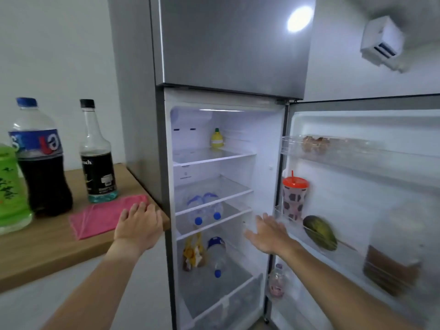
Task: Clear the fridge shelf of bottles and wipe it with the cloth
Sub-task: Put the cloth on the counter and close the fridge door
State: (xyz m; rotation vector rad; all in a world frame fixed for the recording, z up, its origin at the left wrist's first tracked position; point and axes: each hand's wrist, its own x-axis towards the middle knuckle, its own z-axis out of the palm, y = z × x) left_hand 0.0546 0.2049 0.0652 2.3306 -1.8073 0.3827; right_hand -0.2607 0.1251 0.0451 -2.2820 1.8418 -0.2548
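Observation:
The fridge (228, 55) stands open. Its middle glass shelf (214, 196) is bare. On the shelf under it lie two clear water bottles (206, 208) with blue caps. A pink cloth (104, 216) lies folded on the wooden counter (71, 253) at the left. My left hand (138, 226) hovers open over the cloth's right end, by the counter corner. My right hand (267, 232) is open, fingers spread, in front of the fridge's right inner edge, holding nothing. A cola bottle (39, 158), a dark-label glass bottle (96, 153) and a green bottle (10, 189) stand on the counter.
A small yellow lemon-shaped bottle (217, 138) sits on the top shelf. Lower down lie a yellow snack bag (192, 252) and another water bottle (217, 256). The open door (381, 191) holds an orange-lidded cup (294, 198), a green fruit (320, 233) and a brown jar (390, 265).

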